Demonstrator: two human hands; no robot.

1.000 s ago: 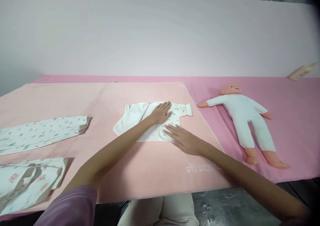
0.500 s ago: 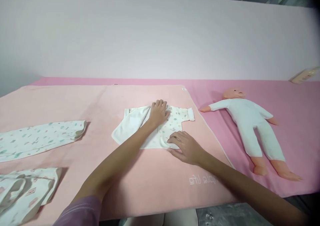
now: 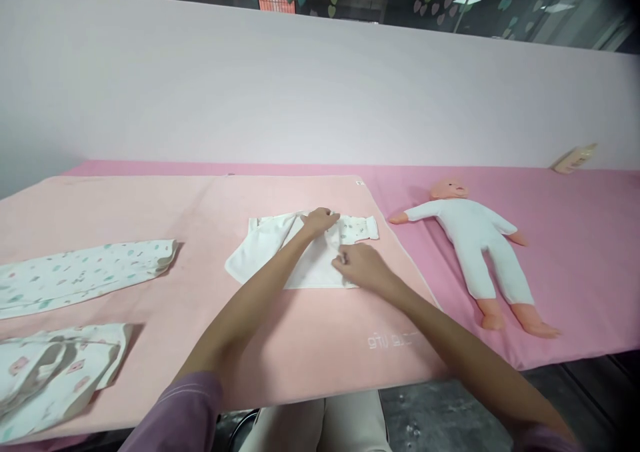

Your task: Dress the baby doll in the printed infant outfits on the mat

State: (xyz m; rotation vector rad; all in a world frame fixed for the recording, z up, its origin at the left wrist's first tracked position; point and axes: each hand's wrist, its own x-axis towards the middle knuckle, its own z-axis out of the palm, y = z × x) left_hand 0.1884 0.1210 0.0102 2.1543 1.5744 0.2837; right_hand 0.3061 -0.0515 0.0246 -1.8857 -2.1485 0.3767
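Observation:
A small white baby shirt (image 3: pixel 267 245) lies spread on the peach blanket, its near front turned back so the plain white inside shows. One printed sleeve (image 3: pixel 357 228) sticks out to the right. My left hand (image 3: pixel 321 221) is closed at the shirt's far edge, fingers curled on the cloth. My right hand (image 3: pixel 364 265) is closed at the shirt's right side, pinching the turned-back front panel near the hem; its fingertips are partly hidden.
The peach blanket (image 3: pixel 190 205) covers a pink surface (image 3: pixel 585 239). A baby doll (image 3: pixel 467 229) in white lies right of the shirt, a bottle (image 3: pixel 574 159) beyond it. Folded printed garments, one green-patterned (image 3: pixel 85 272), one pink-patterned (image 3: pixel 75 372), lie left. A white wall (image 3: pixel 300 92) stands behind.
The shirt's printed right front has been folded back, exposing its white inside. My left hand has curled its fingers on the cloth; my right hand has closed. The view has tilted up slightly.

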